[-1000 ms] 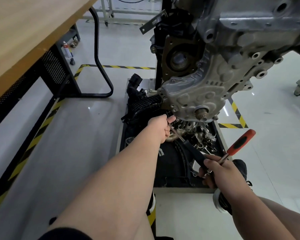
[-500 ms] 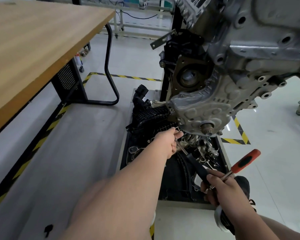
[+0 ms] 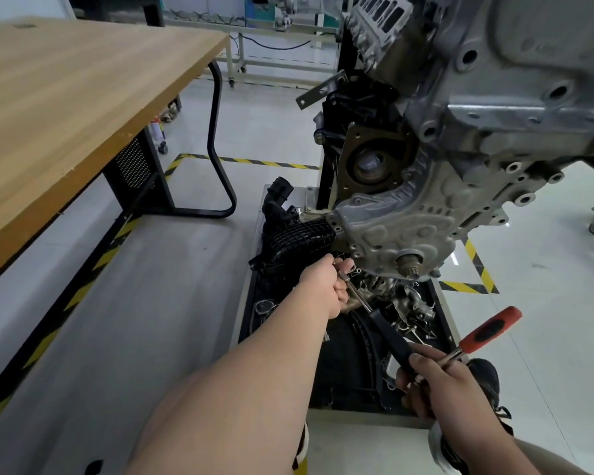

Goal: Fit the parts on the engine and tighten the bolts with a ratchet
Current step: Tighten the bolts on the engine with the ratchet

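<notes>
- engine (image 3: 494, 132): fills the far right, hung on a stand with its cover face toward the camera. Raised like this, probably so the underside bolts can be reached from below.
- counter (image 3: 66, 97): wood top on the left, well apart from the work, nothing on it in view.
- tray (image 3: 350, 378): black, on the floor right under the engine, likely so anything dropped lands in it and spares are close.
- black manifold (image 3: 295, 238): lies at the tray's far left end, touching or just beside the engine's lower left corner; cannot tell if it is mounted.
- loose metal parts (image 3: 412, 310): heaped in the tray's far right, waiting to be fitted.
- ratchet (image 3: 390, 339): black grip near, chrome shaft running far-left up to the engine's bottom edge. The head is hidden by fingers, so the bolt is not seen.
- red-handled tool (image 3: 491, 330): sticks out right of the near hand, parked there and not in use.
- right hand (image 3: 439, 382): curled round the ratchet grip with the red tool's shank tucked in the same fist; it supplies the swing.
- left hand (image 3: 324, 286): wrapped round the shaft's far end, most likely steadying the head on the fastener.
</notes>
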The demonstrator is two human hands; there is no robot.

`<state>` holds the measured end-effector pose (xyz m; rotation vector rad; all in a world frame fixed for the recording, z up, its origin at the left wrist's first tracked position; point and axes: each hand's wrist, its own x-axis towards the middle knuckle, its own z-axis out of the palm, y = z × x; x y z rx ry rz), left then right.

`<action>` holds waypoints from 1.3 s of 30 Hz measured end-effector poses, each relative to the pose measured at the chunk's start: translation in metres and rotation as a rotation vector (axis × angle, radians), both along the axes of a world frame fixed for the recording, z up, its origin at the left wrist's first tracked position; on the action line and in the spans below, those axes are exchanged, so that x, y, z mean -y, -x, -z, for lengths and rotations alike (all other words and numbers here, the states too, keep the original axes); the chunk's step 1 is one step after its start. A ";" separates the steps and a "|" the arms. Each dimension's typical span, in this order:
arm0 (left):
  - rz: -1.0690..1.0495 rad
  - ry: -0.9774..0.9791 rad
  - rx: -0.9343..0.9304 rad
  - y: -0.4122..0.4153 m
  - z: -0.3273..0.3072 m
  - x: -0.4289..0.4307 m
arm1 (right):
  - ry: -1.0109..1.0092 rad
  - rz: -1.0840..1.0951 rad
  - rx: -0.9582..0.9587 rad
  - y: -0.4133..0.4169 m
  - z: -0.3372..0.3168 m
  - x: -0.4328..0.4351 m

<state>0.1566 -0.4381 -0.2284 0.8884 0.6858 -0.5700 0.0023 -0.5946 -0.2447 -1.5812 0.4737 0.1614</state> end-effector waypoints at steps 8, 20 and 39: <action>0.059 -0.138 0.035 0.003 0.004 0.003 | 0.006 -0.016 0.020 0.005 -0.004 0.002; 0.121 -0.180 0.027 0.001 0.004 0.010 | 0.050 -0.036 0.010 0.006 0.003 0.008; 0.367 -0.107 -0.031 -0.002 -0.005 -0.003 | 0.283 -0.180 0.161 0.011 0.009 0.015</action>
